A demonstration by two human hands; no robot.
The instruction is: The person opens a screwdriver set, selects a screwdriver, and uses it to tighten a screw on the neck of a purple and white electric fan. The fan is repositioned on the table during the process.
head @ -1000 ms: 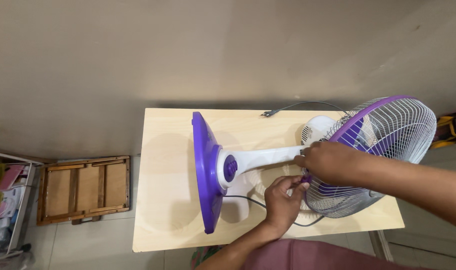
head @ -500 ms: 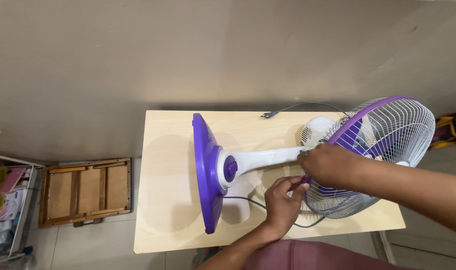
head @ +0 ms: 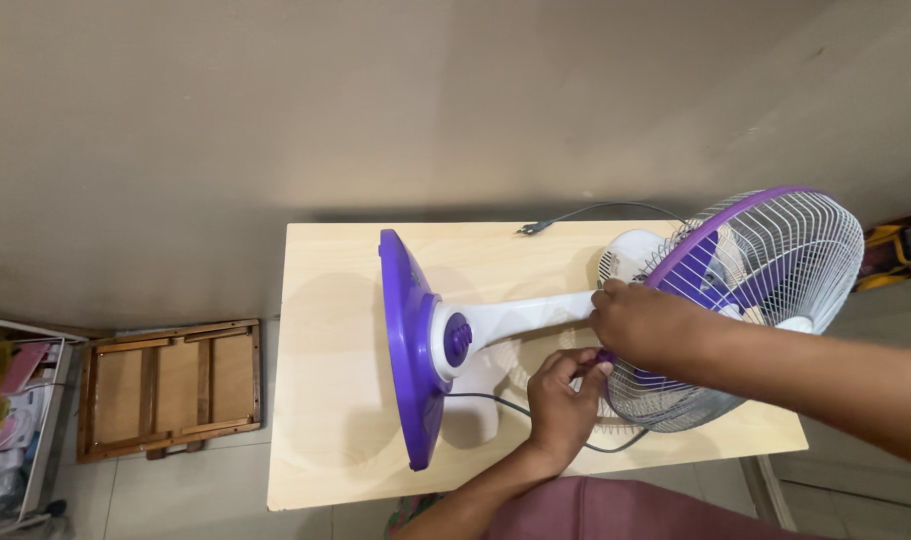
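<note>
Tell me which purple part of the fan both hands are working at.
The purple rim of the wire cage, where the left hand and right hand meet; the purple base stands untouched.

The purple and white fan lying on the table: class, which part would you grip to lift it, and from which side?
Probably the white stem of the fan, from above: it lies level between the base and the cage, narrow enough to wrap.

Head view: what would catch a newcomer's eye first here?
A purple-and-white fan lies on its side across the pale wooden table, its round base on edge to the left and its wire cage overhanging the table's right end. Both hands meet at the cage's purple rim: right hand above, left hand just below.
</note>
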